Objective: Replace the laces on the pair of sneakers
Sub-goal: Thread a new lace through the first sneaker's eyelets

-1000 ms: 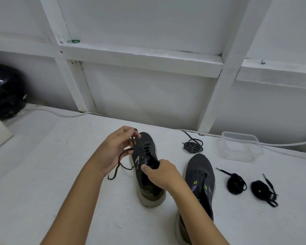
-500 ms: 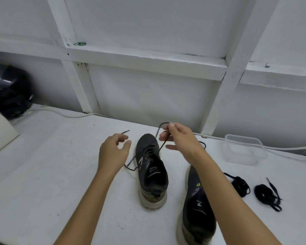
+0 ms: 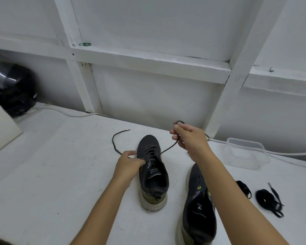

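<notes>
Two bare forearms reach forward over the white surface. The left hand lies knuckles-up at the left side of the dark grey fabric sneaker, its fingers curled and pinching the upper beside the eyelets. The right hand is raised beyond the toe, fingers curled round the dark lace, drawn taut from the eyelets. The second dark sneaker lies beneath the right forearm.

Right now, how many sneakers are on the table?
2. One sneaker stands mid-table, the left hand on its side. The other sneaker lies to its right, partly behind the right forearm.
</notes>
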`<state>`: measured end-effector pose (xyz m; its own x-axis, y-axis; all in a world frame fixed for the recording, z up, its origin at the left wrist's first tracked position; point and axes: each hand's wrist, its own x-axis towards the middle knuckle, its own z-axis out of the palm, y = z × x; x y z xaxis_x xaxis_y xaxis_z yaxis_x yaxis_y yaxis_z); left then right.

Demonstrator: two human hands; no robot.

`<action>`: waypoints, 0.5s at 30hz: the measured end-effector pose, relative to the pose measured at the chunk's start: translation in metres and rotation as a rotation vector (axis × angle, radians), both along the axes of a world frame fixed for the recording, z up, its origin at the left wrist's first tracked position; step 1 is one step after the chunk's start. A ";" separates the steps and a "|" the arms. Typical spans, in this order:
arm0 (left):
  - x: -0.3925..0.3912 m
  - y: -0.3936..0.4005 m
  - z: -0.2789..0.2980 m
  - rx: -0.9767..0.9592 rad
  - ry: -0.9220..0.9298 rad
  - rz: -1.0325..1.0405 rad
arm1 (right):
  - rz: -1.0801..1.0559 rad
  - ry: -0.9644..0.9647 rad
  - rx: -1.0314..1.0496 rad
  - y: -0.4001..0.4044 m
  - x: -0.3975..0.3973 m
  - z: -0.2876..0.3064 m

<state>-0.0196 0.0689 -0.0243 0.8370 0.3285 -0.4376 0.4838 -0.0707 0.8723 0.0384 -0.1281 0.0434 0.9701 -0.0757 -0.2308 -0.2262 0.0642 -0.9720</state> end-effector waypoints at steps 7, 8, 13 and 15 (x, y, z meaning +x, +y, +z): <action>0.023 0.002 0.009 -0.186 -0.069 -0.007 | 0.028 0.025 -0.221 0.002 0.000 -0.015; 0.025 0.004 0.012 -0.157 -0.059 -0.036 | 0.035 0.032 -0.235 0.002 0.000 -0.017; 0.023 0.005 0.009 0.492 -0.112 -0.415 | 0.011 0.079 -0.224 0.002 0.002 -0.022; 0.021 0.004 0.008 0.547 -0.188 -0.363 | 0.017 0.071 -0.230 0.001 0.001 -0.024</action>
<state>0.0015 0.0728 -0.0163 0.9815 0.1448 -0.1252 0.1899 -0.6548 0.7315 0.0398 -0.1268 0.0197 0.9536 -0.1176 -0.2771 -0.2937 -0.1614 -0.9422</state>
